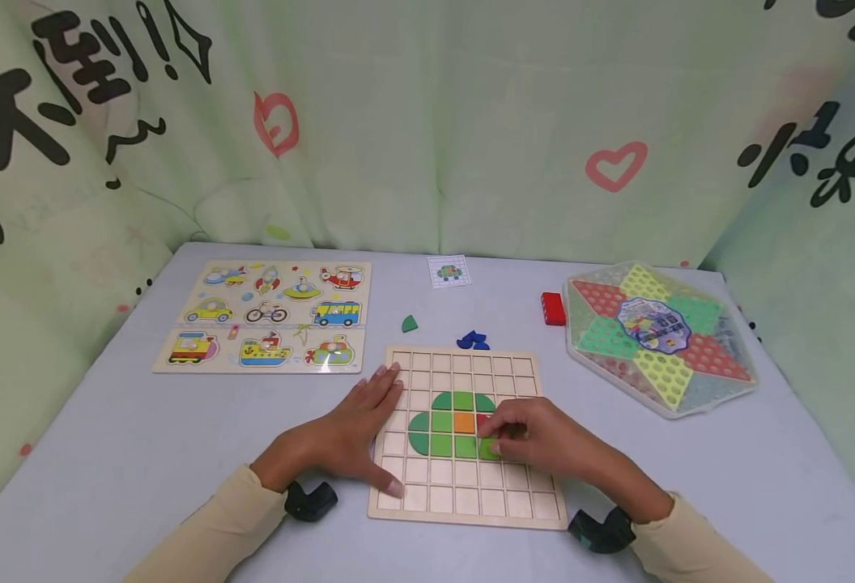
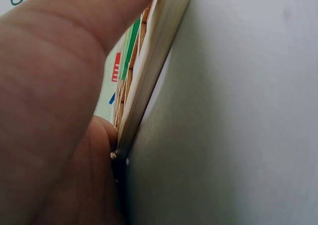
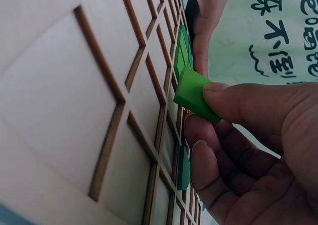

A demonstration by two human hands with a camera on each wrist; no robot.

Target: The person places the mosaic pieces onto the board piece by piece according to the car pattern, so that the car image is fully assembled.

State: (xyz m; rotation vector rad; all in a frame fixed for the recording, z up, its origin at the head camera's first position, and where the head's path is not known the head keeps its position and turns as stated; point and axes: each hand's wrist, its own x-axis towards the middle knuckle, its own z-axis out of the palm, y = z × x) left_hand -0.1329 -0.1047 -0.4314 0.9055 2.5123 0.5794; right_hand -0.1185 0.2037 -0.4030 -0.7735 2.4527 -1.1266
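Observation:
My left hand (image 1: 355,429) rests at the left side of a wooden grid board (image 1: 464,518), fingers extended along its frame and thumb by the lower left. Between thumb and fingers, my right hand (image 1: 544,437) pinches a light green square tile (image 3: 193,93), tilted over the grid in the right wrist view. Light green squares (image 1: 440,445), an orange square (image 1: 464,423) and dark green rounded pieces (image 1: 418,433) lie in the grid cells. A red tile (image 1: 482,421) shows beside the orange one, partly hidden by my right fingers.
Behind the board lie a green piece (image 1: 409,324), several blue pieces (image 1: 474,341) and a small picture card (image 1: 449,272). A vehicle puzzle board (image 1: 260,317) is at left. A red block (image 1: 553,309) sits beside a hexagonal game box (image 1: 661,340) at right.

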